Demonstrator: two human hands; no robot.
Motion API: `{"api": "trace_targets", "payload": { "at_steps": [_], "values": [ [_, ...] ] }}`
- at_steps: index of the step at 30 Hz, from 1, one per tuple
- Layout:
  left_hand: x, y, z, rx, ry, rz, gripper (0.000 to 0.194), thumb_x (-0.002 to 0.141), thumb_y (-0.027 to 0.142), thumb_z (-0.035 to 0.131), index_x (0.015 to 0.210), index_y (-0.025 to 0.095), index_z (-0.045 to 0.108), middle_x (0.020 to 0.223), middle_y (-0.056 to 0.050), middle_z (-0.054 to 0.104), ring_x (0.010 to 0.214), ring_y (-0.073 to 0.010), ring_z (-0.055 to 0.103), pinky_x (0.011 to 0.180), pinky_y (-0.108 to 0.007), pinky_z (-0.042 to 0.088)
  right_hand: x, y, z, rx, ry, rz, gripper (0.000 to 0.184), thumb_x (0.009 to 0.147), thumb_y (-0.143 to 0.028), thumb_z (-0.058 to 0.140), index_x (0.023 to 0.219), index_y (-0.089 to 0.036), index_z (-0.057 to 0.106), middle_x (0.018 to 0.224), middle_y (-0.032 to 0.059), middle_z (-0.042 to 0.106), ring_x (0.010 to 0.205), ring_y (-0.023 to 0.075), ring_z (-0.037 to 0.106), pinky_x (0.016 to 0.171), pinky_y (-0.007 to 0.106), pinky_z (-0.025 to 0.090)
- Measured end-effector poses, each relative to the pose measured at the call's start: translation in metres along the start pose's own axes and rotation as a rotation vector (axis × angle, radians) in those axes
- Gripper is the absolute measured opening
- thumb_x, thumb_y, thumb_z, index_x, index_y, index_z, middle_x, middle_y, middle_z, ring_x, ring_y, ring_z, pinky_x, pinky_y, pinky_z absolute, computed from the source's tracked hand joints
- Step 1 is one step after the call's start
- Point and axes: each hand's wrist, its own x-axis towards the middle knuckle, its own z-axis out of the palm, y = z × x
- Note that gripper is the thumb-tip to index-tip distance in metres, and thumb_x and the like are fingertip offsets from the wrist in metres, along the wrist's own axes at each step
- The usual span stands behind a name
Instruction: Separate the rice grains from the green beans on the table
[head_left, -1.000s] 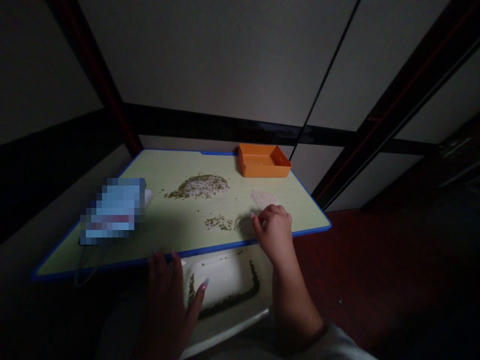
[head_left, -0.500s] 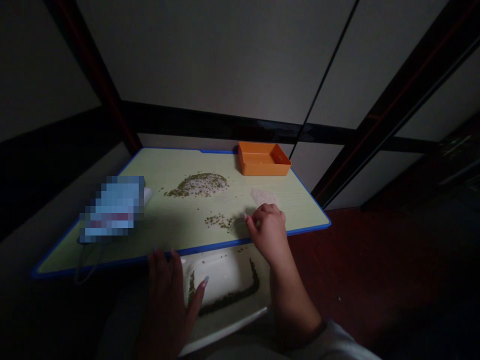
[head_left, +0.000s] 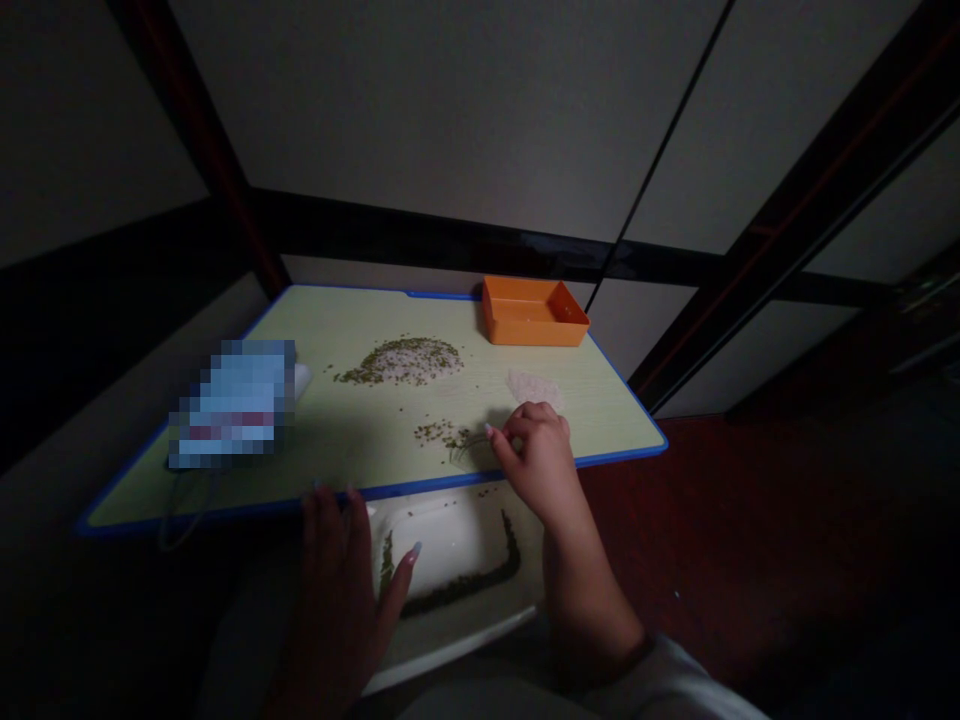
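My right hand (head_left: 534, 448) is closed around a thin, curved, pronged tool that looks like a fork (head_left: 469, 443). Its tips touch a small scatter of green beans (head_left: 439, 432) near the board's front edge. Most of the handle is hidden in my fingers. Below that edge is a white tray (head_left: 442, 535), with green beans lined along its inner sides. My left hand (head_left: 345, 585) lies in shadow at the tray's left side, fingers stretched out and thumb spread over the tray. Farther back on the board sits a larger pile of green beans mixed with pale grains (head_left: 411, 360).
An orange open box (head_left: 536, 330) stands at the back right of the blue-edged board (head_left: 615, 420). A small patch of pale grains (head_left: 534, 388) lies just beyond my right hand. At left is a blurred-out bluish object (head_left: 236, 405). Pale panels rise behind the board.
The view has shifted slightly. My right hand and the fork have moved a little left across the board at the small bean scatter. My left hand stays in about the same place.
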Motion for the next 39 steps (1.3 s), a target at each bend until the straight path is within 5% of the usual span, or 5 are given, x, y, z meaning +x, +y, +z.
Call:
{"api": "trace_targets", "payload": {
  "at_steps": [11,39],
  "values": [
    [0.000,0.000,0.001,-0.004,-0.011,0.006,0.085,0.088,0.047,0.043,0.152,0.017,-0.004,0.162,-0.017,-0.011,0.149,-0.0398,-0.001,0.114,-0.062,0.025,0.005,0.000,0.008,-0.121,0.009,0.016,0.027,0.092,-0.034,0.057,0.071,-0.019,0.066,0.086,0.0062,0.064,0.092,0.0216,0.050,0.076,0.033,0.030],
    [0.002,0.000,0.002,0.012,0.013,0.023,0.085,0.088,0.051,0.041,0.151,0.011,0.000,0.162,-0.020,-0.007,0.149,-0.0398,0.001,0.114,-0.062,0.025,0.002,-0.003,0.014,0.054,-0.090,-0.199,0.024,0.092,-0.038,0.059,0.080,-0.020,0.067,0.102,0.0056,0.060,0.104,0.0213,0.045,0.084,0.034,0.028]
  ]
}}
